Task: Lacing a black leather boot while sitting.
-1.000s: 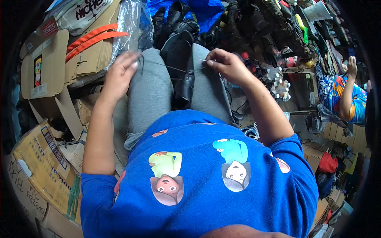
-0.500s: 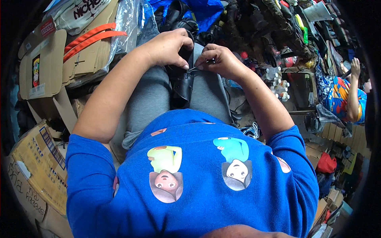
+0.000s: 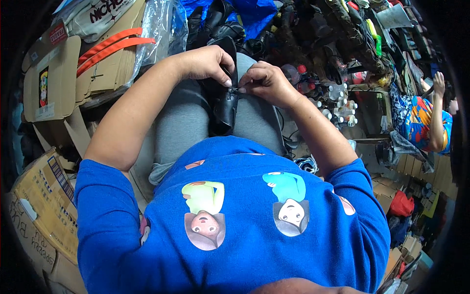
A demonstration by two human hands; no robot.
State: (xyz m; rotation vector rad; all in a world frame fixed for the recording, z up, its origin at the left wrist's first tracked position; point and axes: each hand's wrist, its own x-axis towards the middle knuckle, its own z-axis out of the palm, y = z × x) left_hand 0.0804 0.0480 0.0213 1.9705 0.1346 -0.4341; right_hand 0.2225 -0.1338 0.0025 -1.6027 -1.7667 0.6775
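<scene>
Black shoe [image 3: 225, 110] between the thighs, on grey trousers [image 3: 181, 120], seen from above; the view is read as a dial with twelve at its upper edge. The shoe lies just below twelve o'clock. Left hand [image 3: 208, 63], between eleven and twelve: fingers curved, thumb tip at the shoe's edge, a narrow gap between; whether it grips the shoe cannot be told. Right hand [image 3: 267, 83], near one: thumb and fingertips drawn close together beside the shoe's edge; anything pinched there is too small to tell. Surroundings: blue plastic sheet [image 3: 257, 19] at twelve; orange strips [image 3: 110, 49] over stacked cardboard [image 3: 110, 73] at ten; small white-capped bottles [image 3: 344, 108] at two; another person's patterned sleeve [image 3: 420, 115] near three; red cloth [image 3: 401, 202] between three and four.
</scene>
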